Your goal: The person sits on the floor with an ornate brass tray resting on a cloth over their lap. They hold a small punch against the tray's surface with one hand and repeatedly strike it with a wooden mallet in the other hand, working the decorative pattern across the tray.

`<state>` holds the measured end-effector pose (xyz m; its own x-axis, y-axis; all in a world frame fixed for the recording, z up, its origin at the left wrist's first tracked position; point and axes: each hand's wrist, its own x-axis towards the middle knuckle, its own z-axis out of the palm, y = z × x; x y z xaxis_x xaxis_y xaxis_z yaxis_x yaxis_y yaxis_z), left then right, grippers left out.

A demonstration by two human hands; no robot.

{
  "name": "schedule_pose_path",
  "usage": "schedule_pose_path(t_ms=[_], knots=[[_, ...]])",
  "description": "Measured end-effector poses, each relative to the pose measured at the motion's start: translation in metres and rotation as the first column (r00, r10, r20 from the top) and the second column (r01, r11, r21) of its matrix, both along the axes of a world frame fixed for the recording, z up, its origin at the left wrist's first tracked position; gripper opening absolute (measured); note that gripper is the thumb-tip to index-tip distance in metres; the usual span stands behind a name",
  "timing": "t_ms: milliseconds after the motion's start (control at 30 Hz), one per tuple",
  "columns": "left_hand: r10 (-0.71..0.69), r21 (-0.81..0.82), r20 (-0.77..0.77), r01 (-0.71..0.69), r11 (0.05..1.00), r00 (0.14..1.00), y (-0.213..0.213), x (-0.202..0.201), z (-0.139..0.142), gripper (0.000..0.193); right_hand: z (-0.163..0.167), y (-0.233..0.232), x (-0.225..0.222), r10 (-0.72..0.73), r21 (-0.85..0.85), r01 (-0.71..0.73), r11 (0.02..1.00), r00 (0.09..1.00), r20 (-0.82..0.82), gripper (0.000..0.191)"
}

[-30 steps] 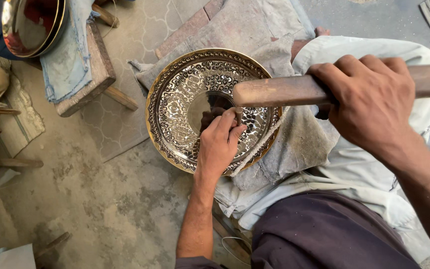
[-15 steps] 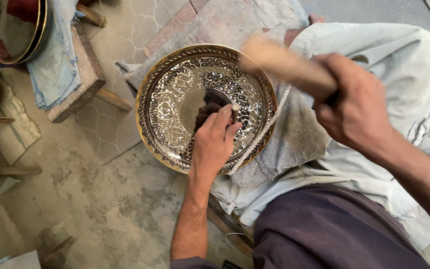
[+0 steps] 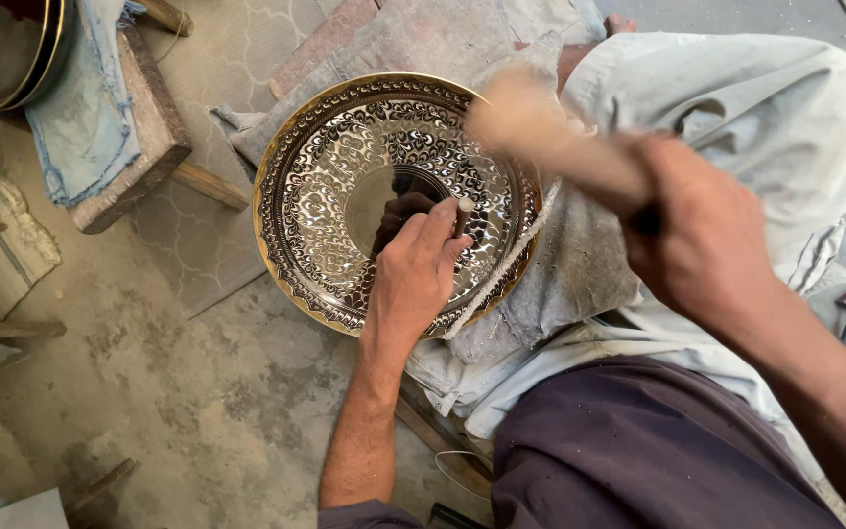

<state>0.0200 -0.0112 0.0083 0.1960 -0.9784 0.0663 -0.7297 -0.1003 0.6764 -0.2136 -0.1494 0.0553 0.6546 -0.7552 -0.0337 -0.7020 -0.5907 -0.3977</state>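
Two bare hands work over an engraved brass plate (image 3: 345,196) in the head view. Left hand (image 3: 413,269) rests on the plate's inner slope, fingers pinched narrow around a small punch (image 3: 463,209) — its tip meets the metal just above the thumb. Right hand (image 3: 702,240) is wrapped tight on a wooden mallet (image 3: 540,132), blurred, raised up-right of the punch — apart from it. Beneath the plate's right rim lies a grey cloth (image 3: 580,264) over the lap.

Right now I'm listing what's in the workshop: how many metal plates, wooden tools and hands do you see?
Metal plates: 2, the engraved plate and the plate at top left
Wooden mallets: 1, blurred
Punches: 1
Hands: 2, left hand, right hand
Total: 6
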Motion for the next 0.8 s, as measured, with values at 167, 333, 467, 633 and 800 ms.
schedule_pose_path(t_ms=[167, 333, 467, 633, 800], knots=[[-0.026, -0.023, -0.016, 0.026, 0.999, 1.0, 0.001, 0.0, 0.001, 0.037, 0.009, 0.008, -0.002, -0.069, 0.1, 0.041, 0.994, 0.953, 0.294, 0.051], [-0.047, -0.005, 0.027, 0.047, 0.999, 0.999, 0.0, 0.002, 0.0, 0.039, 0.009, 0.012, -0.009, 0.02, -0.064, -0.004, 0.998, 0.967, 0.255, 0.064], [-0.053, -0.01, 0.02, 0.053, 0.999, 0.998, 0.001, 0.002, -0.002, 0.04, 0.002, 0.014, -0.015, 0.009, 0.033, -0.013, 0.999, 0.993, 0.121, 0.061], [-0.073, -0.003, -0.013, 0.073, 0.997, 0.997, -0.001, 0.002, -0.003, 0.04, 0.003, 0.018, -0.015, -0.082, 0.211, 0.054, 0.976, 0.989, 0.122, 0.055], [-0.088, 0.003, 0.004, 0.088, 0.996, 0.996, -0.002, 0.001, -0.003, 0.041, 0.022, 0.022, -0.011, -0.037, 0.129, 0.051, 0.99, 0.993, -0.11, 0.059]])
